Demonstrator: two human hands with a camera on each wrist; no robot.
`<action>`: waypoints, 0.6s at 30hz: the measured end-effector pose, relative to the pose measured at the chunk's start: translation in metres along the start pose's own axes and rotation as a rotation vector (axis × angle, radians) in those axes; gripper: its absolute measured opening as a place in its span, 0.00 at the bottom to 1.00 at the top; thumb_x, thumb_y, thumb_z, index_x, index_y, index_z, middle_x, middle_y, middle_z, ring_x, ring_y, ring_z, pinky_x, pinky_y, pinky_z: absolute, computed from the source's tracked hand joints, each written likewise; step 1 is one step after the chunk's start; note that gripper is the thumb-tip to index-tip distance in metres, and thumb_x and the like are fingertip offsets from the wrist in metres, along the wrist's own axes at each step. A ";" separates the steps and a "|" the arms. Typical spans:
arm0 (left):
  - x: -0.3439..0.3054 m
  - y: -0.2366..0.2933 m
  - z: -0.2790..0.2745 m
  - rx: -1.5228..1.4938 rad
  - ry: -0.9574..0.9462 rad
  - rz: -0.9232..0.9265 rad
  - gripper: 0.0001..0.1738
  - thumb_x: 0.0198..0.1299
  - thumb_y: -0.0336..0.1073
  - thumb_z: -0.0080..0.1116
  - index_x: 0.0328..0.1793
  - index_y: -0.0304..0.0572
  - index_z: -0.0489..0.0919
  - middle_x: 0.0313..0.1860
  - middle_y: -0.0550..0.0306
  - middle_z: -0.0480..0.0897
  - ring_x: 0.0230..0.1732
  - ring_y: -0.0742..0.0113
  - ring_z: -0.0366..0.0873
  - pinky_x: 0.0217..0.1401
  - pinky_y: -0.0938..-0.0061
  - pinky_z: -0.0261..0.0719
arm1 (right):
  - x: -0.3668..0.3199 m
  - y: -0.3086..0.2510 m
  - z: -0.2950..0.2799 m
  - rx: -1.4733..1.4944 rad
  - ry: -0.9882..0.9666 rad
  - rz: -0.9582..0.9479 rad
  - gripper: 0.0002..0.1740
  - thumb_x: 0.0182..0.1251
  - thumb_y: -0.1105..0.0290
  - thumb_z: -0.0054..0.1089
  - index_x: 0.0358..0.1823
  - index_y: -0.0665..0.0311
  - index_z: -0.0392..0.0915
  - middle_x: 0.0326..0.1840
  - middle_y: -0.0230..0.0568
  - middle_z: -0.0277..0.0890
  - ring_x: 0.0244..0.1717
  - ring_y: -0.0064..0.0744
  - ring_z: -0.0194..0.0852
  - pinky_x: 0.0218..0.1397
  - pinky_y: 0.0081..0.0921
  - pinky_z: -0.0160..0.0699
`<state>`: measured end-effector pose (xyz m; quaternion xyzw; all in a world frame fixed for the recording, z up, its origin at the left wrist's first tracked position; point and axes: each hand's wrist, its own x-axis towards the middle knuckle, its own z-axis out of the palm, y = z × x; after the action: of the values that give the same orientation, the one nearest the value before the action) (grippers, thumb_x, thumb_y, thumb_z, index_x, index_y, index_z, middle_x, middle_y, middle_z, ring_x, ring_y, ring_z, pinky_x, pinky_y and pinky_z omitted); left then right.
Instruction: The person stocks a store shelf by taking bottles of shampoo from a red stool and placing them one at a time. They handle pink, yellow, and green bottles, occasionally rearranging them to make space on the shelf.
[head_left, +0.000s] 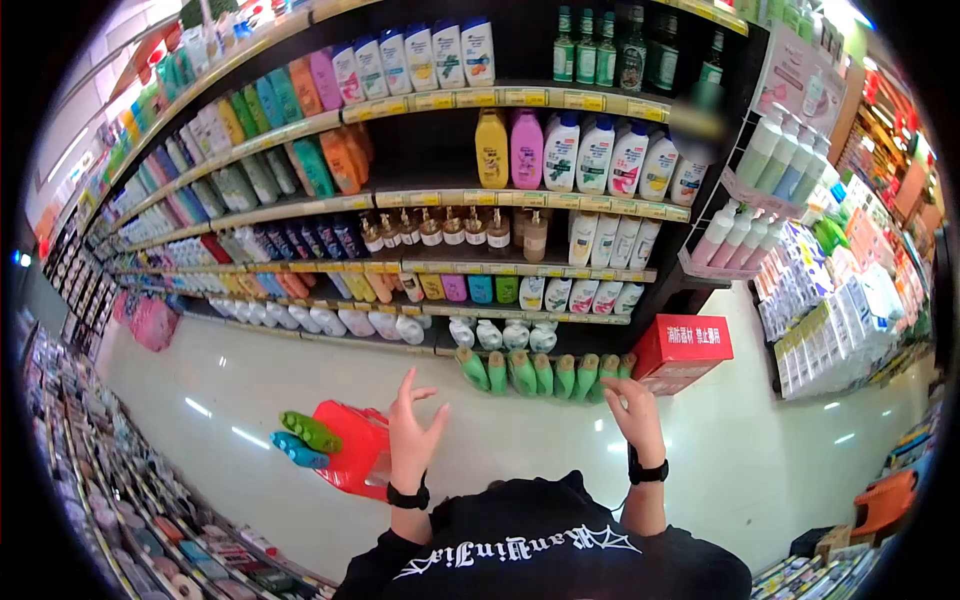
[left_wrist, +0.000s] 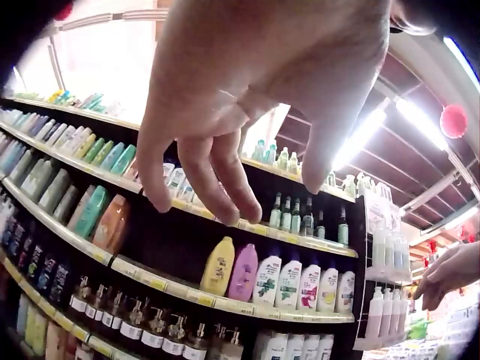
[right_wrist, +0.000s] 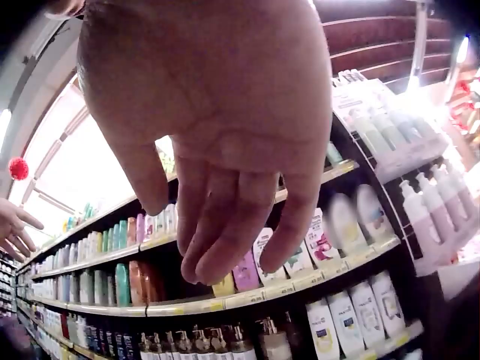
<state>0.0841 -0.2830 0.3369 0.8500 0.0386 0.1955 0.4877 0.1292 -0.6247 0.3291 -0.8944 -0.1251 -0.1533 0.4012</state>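
Note:
Both hands are raised in front of a shelf of bottles and touch nothing. My left hand (head_left: 412, 430) is at centre-left in the head view, beside a red stool (head_left: 355, 450), fingers spread and slightly bent. My right hand (head_left: 637, 415) is raised in front of green bottles (head_left: 565, 378) on the floor, its fingers loosely bent. In the left wrist view the left hand (left_wrist: 262, 82) hangs over a yellow bottle (left_wrist: 218, 266) and a purple bottle (left_wrist: 243, 273). The right hand (right_wrist: 214, 127) in the right wrist view covers part of the shelf.
Green and blue bottles (head_left: 310, 432) lie on the stool's left side. A red box (head_left: 685, 350) stands at the shelf's right end, beside a side rack of pump bottles (head_left: 735, 235). A pink bag (head_left: 150, 322) is on the floor at far left. Stacked goods (head_left: 835, 330) stand on the right.

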 end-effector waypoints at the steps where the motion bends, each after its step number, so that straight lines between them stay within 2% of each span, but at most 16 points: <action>1: -0.008 -0.001 -0.001 0.056 0.003 0.023 0.43 0.55 0.34 0.68 0.76 0.42 0.61 0.48 0.54 0.83 0.54 0.55 0.77 0.65 0.60 0.67 | -0.003 0.000 -0.003 0.000 -0.004 0.000 0.10 0.66 0.71 0.59 0.45 0.66 0.82 0.35 0.50 0.81 0.37 0.51 0.79 0.41 0.39 0.76; 3: -0.022 -0.007 -0.003 0.164 0.010 0.067 0.42 0.55 0.35 0.68 0.76 0.42 0.62 0.48 0.54 0.83 0.54 0.56 0.77 0.64 0.60 0.67 | -0.008 0.002 -0.013 -0.003 -0.012 -0.002 0.10 0.66 0.71 0.59 0.46 0.66 0.81 0.35 0.50 0.81 0.37 0.51 0.79 0.41 0.38 0.76; 6: -0.043 -0.001 -0.001 0.193 0.019 0.039 0.41 0.55 0.36 0.68 0.75 0.41 0.63 0.48 0.55 0.83 0.54 0.55 0.76 0.64 0.60 0.67 | -0.026 0.009 -0.031 -0.031 0.036 -0.073 0.10 0.65 0.72 0.59 0.46 0.66 0.81 0.36 0.50 0.81 0.37 0.49 0.79 0.42 0.37 0.76; 11: -0.075 0.006 0.019 0.232 0.042 0.069 0.41 0.54 0.35 0.68 0.74 0.41 0.63 0.48 0.55 0.83 0.54 0.55 0.76 0.65 0.59 0.66 | -0.065 0.036 -0.076 -0.057 -0.021 0.000 0.10 0.65 0.74 0.59 0.46 0.68 0.81 0.37 0.50 0.81 0.37 0.46 0.81 0.43 0.36 0.77; 18: -0.117 0.046 0.060 0.305 -0.025 0.139 0.41 0.55 0.39 0.69 0.74 0.45 0.63 0.48 0.60 0.83 0.56 0.56 0.76 0.73 0.51 0.57 | -0.111 0.072 -0.136 -0.128 -0.050 0.054 0.11 0.65 0.72 0.60 0.47 0.67 0.81 0.40 0.51 0.82 0.38 0.47 0.81 0.45 0.38 0.77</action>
<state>-0.0068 -0.3859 0.3148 0.9172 0.0028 0.2099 0.3386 0.0284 -0.7849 0.3243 -0.9247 -0.1010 -0.1280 0.3441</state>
